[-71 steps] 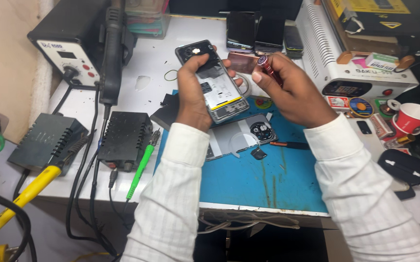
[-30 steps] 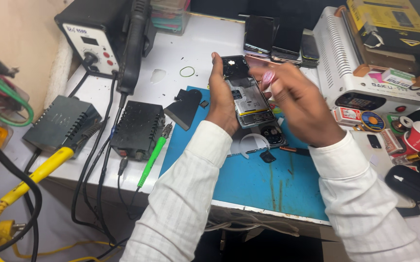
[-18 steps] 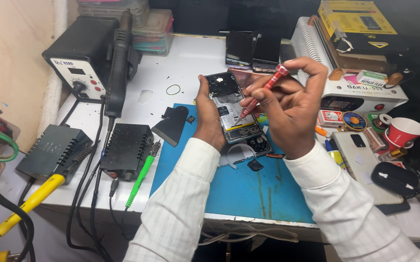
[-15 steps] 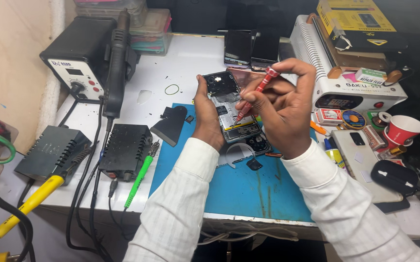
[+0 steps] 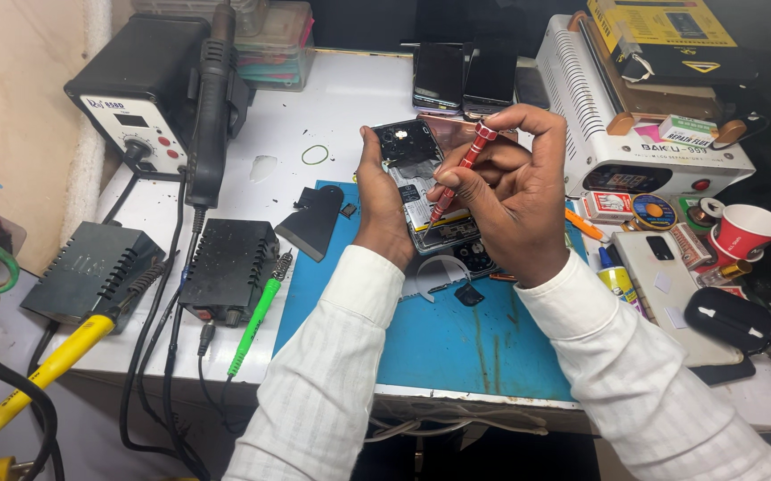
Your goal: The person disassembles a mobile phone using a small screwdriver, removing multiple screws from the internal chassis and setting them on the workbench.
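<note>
My left hand grips an opened phone by its left edge, its back cover off and the inner boards showing, held tilted above the blue work mat. My right hand pinches a red screwdriver upright, fingertip on its cap, with the tip set down on the phone's middle. Both white sleeves reach in from the bottom of the view.
A hot-air station with its handle stands back left, two black boxes and a green tool at the left. Two dark phones lie behind. A white machine, red cup, tape rolls and small parts crowd the right.
My right hand turned the red screwdriver upright and brought its tip down onto the phone's inside. The left hand kept hold of the phone while the view shifted a little.
</note>
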